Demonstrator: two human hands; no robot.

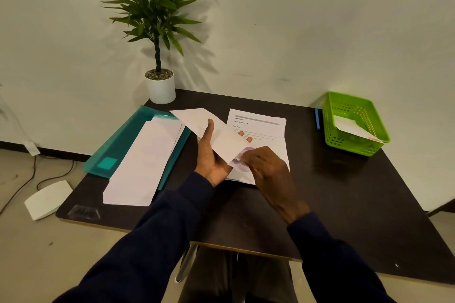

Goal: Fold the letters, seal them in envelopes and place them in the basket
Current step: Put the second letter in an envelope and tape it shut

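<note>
My left hand (209, 155) grips a white envelope (216, 133) above the table, thumb on top, fingertips showing past its far edge. My right hand (266, 167) pinches the envelope's near corner, where a folded letter with a purple mark (240, 157) sticks out. A stack of printed letters (261, 123) lies under both hands. The green basket (357, 106) stands at the table's right rear with one sealed envelope (352, 126) inside.
A pile of white envelopes (145, 162) rests on a teal folder (118, 145) at the left. A potted plant (160, 86) stands at the back left corner. A blue pen (317, 118) lies beside the basket. A white device (46, 199) sits on the floor.
</note>
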